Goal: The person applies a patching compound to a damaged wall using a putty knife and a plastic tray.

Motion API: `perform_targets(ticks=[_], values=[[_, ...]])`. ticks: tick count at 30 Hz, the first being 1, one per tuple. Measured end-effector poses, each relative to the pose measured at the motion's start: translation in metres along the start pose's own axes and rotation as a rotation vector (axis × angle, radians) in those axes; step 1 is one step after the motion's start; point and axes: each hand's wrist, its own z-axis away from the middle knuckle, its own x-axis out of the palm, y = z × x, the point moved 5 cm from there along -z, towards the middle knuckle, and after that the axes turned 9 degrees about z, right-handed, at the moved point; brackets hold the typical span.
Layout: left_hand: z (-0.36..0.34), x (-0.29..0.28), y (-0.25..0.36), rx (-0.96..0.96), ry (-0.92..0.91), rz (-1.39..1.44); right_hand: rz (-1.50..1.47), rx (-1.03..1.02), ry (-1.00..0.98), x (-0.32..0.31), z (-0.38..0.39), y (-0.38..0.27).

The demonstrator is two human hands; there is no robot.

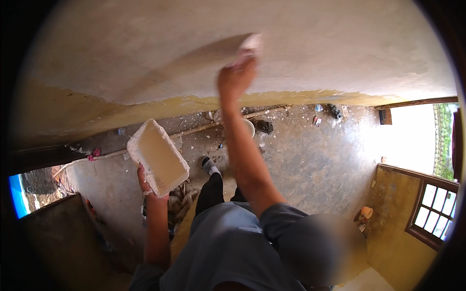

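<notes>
The two hands are well apart, each with its own load. The left hand point(144, 183) grips the near left side of a rectangular tub point(160, 157), its rim crusted white and a smooth cream-coloured mix inside. The right hand point(236, 80), reaching up and forward, is closed around a whitish piece point(251, 44) at the wall point(330, 53); blur hides its exact shape and whether it touches the surface. The wall is pale grey, with a ragged yellow band along its foot. Below, a long pole point(194, 130) lies on the white-spattered floor point(315, 160), passing behind the right forearm; a white round container point(249, 128) shows just beside that arm, near a dark bag point(265, 127). Farther right, a paned window point(436, 206) is set in a yellow wall.
</notes>
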Motion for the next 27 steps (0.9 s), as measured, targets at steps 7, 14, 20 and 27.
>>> perform_targets(ticks=[7,14,20,27], values=[[0.009,-0.011,0.013,0.047,0.055,-0.05,-0.295,0.005,-0.246,-0.023,0.031,0.099],[0.002,-0.015,0.013,0.055,0.063,-0.082,-0.742,0.157,0.043,-0.033,-0.154,0.257],[0.001,-0.009,0.012,-0.001,0.027,-0.07,0.131,-0.303,-0.26,0.058,0.108,0.047],[0.006,-0.015,0.008,0.0,0.007,-0.061,-0.184,0.084,-0.158,0.004,0.065,0.191]])
